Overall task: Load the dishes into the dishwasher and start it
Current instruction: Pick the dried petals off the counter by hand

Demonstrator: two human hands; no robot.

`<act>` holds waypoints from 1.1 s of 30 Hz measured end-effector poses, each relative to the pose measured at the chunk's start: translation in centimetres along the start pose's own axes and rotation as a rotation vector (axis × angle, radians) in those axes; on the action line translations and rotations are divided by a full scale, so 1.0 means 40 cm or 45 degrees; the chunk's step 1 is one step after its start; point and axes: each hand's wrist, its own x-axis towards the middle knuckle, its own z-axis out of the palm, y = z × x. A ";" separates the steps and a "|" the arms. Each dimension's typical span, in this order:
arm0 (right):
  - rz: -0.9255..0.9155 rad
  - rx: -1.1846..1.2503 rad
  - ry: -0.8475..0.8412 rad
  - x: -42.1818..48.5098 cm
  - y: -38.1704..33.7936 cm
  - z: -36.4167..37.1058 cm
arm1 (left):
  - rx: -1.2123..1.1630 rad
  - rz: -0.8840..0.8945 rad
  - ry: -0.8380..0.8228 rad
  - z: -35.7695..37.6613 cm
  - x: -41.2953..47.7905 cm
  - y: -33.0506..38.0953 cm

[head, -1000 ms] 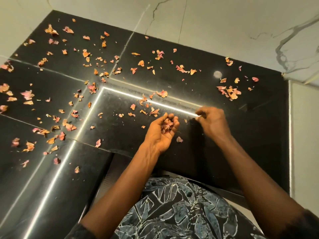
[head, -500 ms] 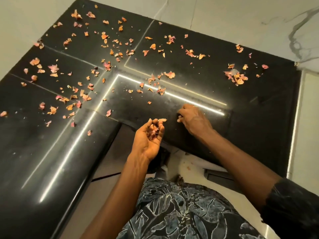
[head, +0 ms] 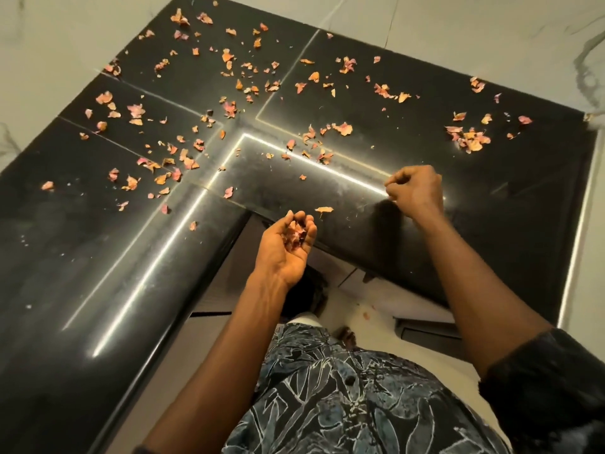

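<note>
Keep your left hand point(head: 286, 253) cupped level, its grip cradling loose petals point(head: 295, 232); your right hand point(head: 417, 191) seems to pinch a scrap off the worktop point(head: 491, 208). No dishes or dishwasher in view.

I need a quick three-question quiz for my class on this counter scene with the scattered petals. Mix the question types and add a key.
1. True or false: the left hand cups a heap of petals, palm up.
2. The loose petals lie on: A a wooden table; B a black counter; C a white plate.
3. Fill the gap: the right hand has its fingers ____ (straight or curled).
Key: 1 true; 2 B; 3 curled.
</note>
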 end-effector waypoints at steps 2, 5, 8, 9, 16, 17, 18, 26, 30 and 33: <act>-0.025 0.135 -0.049 -0.030 -0.047 -0.024 | 0.015 -0.032 -0.013 0.025 0.034 -0.001; -0.188 0.151 -0.213 -0.108 -0.123 0.002 | 0.081 -0.103 -0.029 0.067 0.088 -0.017; -0.480 0.032 -0.326 -0.190 -0.166 0.077 | 0.144 -0.173 -0.077 0.099 0.129 -0.026; -0.570 -0.033 -0.311 -0.206 -0.176 0.097 | 0.131 -0.216 -0.093 0.102 0.145 -0.027; -0.400 0.124 -0.068 -0.097 -0.162 0.059 | -0.067 -0.257 -0.085 0.128 0.199 0.057; -0.351 0.088 -0.094 -0.081 -0.147 0.070 | -0.091 -0.242 -0.090 0.127 0.207 0.079; -0.311 0.021 -0.180 -0.070 -0.135 0.092 | -0.101 -0.219 -0.091 0.126 0.213 0.102; -0.713 -0.574 -0.279 -0.139 -0.075 0.283 | -0.052 -0.131 -0.090 0.111 0.269 0.221; -0.582 -0.527 -0.189 -0.084 -0.080 0.274 | 0.072 -0.168 -0.112 0.126 0.266 0.231; -0.204 -0.162 -0.064 -0.020 -0.092 0.223 | 0.184 -0.214 -0.120 0.142 0.258 0.230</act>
